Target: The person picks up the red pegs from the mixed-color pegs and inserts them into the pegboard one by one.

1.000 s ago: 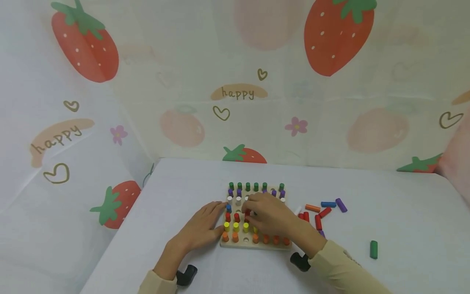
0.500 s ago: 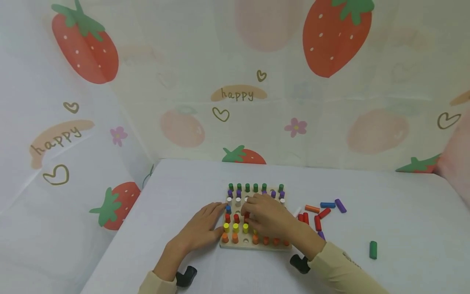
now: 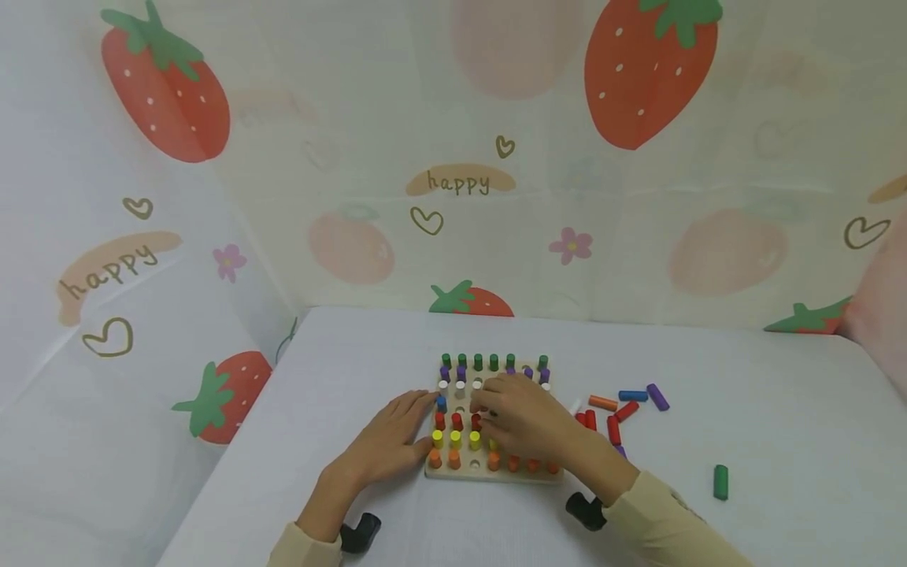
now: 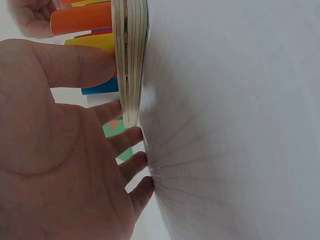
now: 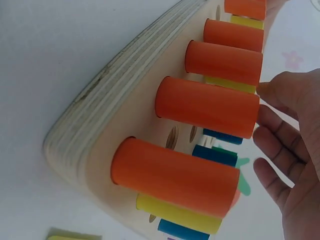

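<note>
A wooden pegboard (image 3: 453,474) bears rows of coloured pegs: green, purple, white, blue, red, yellow and orange. My left hand (image 3: 386,437) lies at its left edge with the fingers extended; in the left wrist view the thumb rests against the board's side near a yellow peg (image 4: 90,41). Over the middle of the board is my right hand (image 3: 527,413), its thumb and fingers bent around a red peg (image 3: 476,423) in the third column. From the right wrist the orange pegs (image 5: 175,172) stand in front of that hand (image 5: 295,135) and hide its fingertips.
Loose pegs lie right of the board, among them an orange one (image 3: 603,403), a blue one (image 3: 633,396), a purple one (image 3: 657,397) and several red ones (image 3: 613,430). A green peg (image 3: 720,482) lies farther right. Strawberry-print cloth (image 3: 354,118) hangs behind the table.
The right hand stays over the same red peg, shifting only slightly to the right. The left hand keeps its place at the board's edge.
</note>
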A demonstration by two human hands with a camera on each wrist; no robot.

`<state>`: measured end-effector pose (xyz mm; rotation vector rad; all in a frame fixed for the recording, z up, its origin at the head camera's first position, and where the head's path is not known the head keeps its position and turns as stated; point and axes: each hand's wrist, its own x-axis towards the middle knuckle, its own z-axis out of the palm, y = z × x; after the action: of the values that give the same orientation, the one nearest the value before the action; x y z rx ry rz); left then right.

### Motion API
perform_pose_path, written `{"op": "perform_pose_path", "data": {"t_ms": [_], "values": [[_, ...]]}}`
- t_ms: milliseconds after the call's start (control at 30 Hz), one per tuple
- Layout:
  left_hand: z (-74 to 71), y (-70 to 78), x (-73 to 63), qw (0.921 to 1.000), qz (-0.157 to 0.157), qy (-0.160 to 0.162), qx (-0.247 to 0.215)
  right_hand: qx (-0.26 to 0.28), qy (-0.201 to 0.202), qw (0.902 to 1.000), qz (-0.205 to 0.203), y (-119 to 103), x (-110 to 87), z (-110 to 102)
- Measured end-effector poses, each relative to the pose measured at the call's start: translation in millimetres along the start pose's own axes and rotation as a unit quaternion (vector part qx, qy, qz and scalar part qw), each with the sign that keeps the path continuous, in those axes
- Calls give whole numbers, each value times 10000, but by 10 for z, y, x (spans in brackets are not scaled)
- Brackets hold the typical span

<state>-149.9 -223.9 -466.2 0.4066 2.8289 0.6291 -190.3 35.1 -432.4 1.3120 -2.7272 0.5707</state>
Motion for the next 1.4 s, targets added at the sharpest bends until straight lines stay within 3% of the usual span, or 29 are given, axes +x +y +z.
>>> {"op": "perform_pose_path", "data": {"t_ms": [933, 1167, 1400], "values": [[10, 36, 28, 9999, -116, 18, 35, -194, 502, 9952, 816, 415, -729, -267], [0, 27, 12, 10000, -49, 75, 41, -165, 349, 9918, 1215, 537, -890, -262], [31, 8, 27, 10000, -42, 48, 40, -266, 394, 9900, 1329, 645, -1032, -212]]}}
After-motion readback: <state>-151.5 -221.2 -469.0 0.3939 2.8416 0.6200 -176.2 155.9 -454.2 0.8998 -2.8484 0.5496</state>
